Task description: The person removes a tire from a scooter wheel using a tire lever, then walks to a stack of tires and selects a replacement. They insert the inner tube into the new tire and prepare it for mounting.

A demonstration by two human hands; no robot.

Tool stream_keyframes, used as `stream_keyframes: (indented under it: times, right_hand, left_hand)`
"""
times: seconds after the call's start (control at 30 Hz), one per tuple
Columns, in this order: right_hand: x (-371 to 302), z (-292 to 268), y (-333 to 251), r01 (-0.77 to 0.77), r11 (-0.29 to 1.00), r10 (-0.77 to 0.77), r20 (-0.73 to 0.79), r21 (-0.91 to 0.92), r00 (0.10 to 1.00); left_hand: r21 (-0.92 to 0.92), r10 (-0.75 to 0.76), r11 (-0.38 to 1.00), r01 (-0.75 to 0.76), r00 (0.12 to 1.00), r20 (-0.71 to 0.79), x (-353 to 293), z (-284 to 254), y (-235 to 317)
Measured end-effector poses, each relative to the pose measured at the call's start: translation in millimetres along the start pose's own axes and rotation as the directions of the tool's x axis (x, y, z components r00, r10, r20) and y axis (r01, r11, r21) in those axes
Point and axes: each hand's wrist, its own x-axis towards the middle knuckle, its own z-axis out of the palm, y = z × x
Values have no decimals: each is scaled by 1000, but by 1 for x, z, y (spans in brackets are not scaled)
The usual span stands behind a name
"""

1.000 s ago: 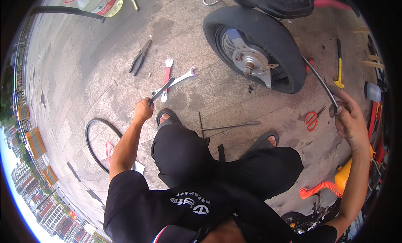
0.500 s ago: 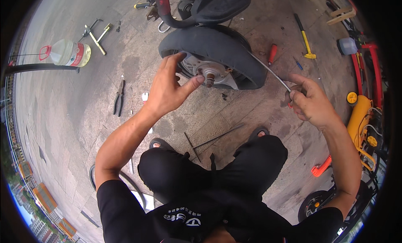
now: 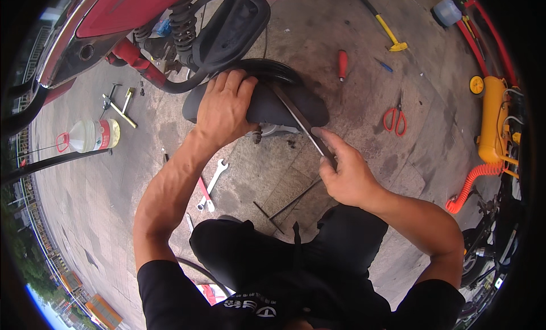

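Observation:
A black tire point(image 3: 273, 105) on a wheel lies ahead of me, its axle stub point(image 3: 257, 135) sticking out on the near side. My left hand point(image 3: 227, 105) presses on the tire, fingers curled over its tread and thumb against the near side. In my right hand point(image 3: 350, 173) is a long metal tire lever point(image 3: 301, 122), gripped at its near end. It slants across the tread to the far side of the tire, by the rim point(image 3: 270, 71). The lever's far tip is hard to make out there.
A red scooter body point(image 3: 131, 11) fills the upper left. Around the wheel lie a wrench point(image 3: 213, 182), red-handled scissors point(image 3: 396, 118), a red screwdriver point(image 3: 342, 65) and a yellow hammer point(image 3: 389, 34). A jug point(image 3: 85, 135) stands left, a yellow air tank point(image 3: 493, 119) right.
My left hand has gone from beside the hub onto the tread. My right hand has moved inward and closer, swinging the lever steeper across the tire. The view has shifted, showing more scooter.

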Motion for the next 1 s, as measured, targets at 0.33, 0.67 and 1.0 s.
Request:
stream_keyframes:
  times: [0.33,0.67,1.0]
  right_hand:
    - [-1,3,36,130,991,-130,-22,7,991]
    - [22,-101,-11,78,983,-10,372,-167,928]
    - [109,-163,-100,-32,728,482,478,-685,735]
  left_hand:
    - [104,-72,992,77,996,-54,-10,4,25]
    - [197,-98,972,125,985,-140,-25,7,52]
    - [119,-95,985,127,965,-244,-44,5,45]
